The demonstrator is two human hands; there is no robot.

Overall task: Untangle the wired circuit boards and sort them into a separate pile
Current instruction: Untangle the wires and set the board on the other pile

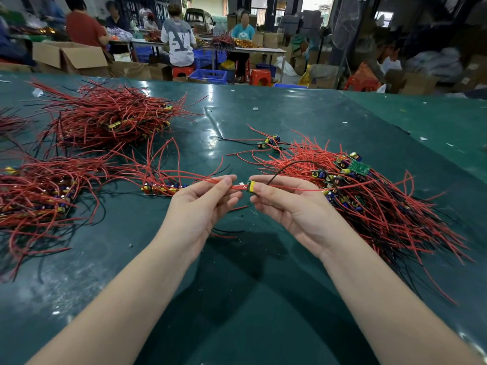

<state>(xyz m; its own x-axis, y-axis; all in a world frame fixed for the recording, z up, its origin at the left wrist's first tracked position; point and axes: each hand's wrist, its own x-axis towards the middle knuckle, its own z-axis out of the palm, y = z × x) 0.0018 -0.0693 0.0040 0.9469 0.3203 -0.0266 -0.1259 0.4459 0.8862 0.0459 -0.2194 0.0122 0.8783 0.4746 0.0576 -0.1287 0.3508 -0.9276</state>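
A busy workshop fills the background, with people seated on red stools point(260, 77) at long tables among cardboard boxes point(70, 57) and blue crates point(209, 75). In front lies a glossy dark green table point(263, 122) strewn with wired circuit boards.

Both hands are raised just above the table, close together and palms turned up. The right hand point(292, 206) pinches a small circuit board point(251, 186) with a yellow part between thumb and fingertips, the other fingers loosely curled. The left hand point(204, 206) pinches the red wires point(234, 186) that run out of that board, thumb on top; the wires trail away to the left. A black wire point(287, 165) arcs up from the board over the right hand, and a long red one runs off to the right toward the tangled pile point(369, 196), where green boards, blue capacitors and yellow parts show among red and black leads.

Left of the hands sits a small bundle of boards point(160, 187) with its wires fanning upward; it seems to be neatly aligned, though the wires hide much of it. Further left is a larger heap point(39, 196), and another heap point(110, 117) lies toward the far edge. A few loose boards point(271, 143) rest apart, beyond the right-hand pile.
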